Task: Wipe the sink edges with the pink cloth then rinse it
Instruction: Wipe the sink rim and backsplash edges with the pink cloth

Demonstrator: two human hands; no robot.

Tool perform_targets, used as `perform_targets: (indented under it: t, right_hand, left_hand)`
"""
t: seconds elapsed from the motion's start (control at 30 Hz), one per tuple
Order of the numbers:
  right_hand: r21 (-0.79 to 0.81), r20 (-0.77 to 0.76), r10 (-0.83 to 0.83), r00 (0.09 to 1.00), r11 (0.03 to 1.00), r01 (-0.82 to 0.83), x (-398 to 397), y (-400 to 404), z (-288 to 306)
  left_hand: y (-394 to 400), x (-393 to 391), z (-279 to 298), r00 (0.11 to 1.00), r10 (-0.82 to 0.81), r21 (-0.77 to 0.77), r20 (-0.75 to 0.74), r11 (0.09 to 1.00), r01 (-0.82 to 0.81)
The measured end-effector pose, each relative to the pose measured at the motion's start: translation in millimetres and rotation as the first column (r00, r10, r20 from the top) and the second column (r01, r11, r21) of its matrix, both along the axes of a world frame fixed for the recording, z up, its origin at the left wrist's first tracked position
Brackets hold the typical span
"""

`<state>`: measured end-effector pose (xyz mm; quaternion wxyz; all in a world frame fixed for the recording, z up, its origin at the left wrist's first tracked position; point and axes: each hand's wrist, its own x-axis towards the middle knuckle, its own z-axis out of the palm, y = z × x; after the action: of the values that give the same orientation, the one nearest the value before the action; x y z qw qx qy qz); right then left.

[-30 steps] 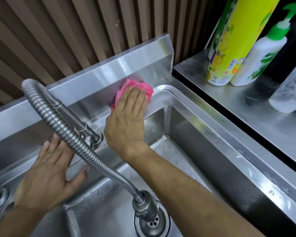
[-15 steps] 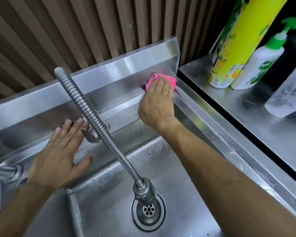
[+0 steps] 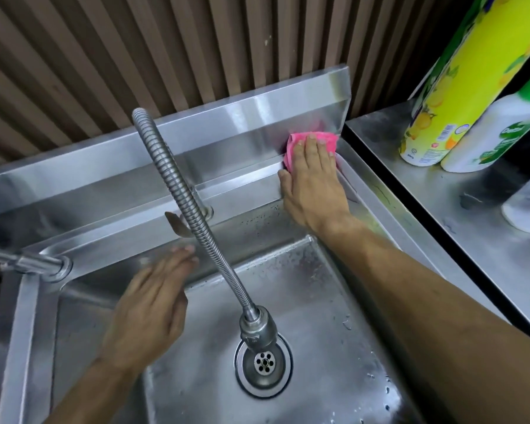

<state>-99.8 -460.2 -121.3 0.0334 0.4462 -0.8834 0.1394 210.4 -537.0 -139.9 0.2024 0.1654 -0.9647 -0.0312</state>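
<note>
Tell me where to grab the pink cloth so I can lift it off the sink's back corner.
Probably pinch the pink cloth at its bunched left edge, coming from the basin side. The right hand presses it flat into the corner, and the backsplash blocks the far side.

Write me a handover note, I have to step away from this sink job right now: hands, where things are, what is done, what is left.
Right hand: flat, pressing the pink cloth into the back right corner of the sink rim, against the backsplash.
Left hand: open, empty, blurred, over the basin left of the faucet hose.
Done: cannot tell how much of the rim is wiped; the cloth is at the back right corner.
Left: the right rim and probably the others, then rinse the cloth. No water is running.
</note>
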Motion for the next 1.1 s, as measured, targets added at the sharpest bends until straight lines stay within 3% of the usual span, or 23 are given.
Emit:
perform_targets:
  t: [0.1,0.27,0.43,0.5,0.57,0.67,0.9,1.1]
  right_hand:
    - [-0.059,0.009,-0.003,1.0,0.998,0.003,-1,0,-4]
    - [-0.14,-0.022,-0.035,0.999,0.99,0.031,3,0,-7]
    - [-0.079,-0.024,0.035,0.999,0.996,-0.037,0,3,-10]
    - [-0.086,-0.06,0.03,0.998,0.996,-0.035,-2,3,-11]
    - [-0.056,-0.083,0.007,0.997,0.998,-0.011,-2,4,-8]
    - [0.048,-0.039,-0.042,0.998,0.998,0.044,-4,8,0]
    - [0.211,-0.051,-0.302,0.952,0.928,0.306,0,-28,10]
    - [0.237,-0.004,-0.176,0.984,0.956,0.172,-3,3,16]
  left_hand:
    - [0,-24,-7,0.993,-0.082,-0.02,0.083,0.996,0.084]
    - [8,-106,-8,0.987,-0.138,0.126,0.088,0.984,0.126]
    - [14,-178,37,0.991,-0.125,0.042,-0.043,0.991,0.127]
    - [-3,-197,38,0.998,-0.065,0.09,0.003,0.994,0.064]
    - [-16,-203,26,0.994,-0.003,0.112,0.113,0.994,-0.01]
    - [-21,-197,4,0.975,0.019,0.03,0.222,0.999,-0.026]
    - [-26,-200,-3,0.97,0.021,-0.033,0.243,0.999,-0.014]
    - [-24,-201,0,0.968,0.016,-0.025,0.251,1.0,-0.01]
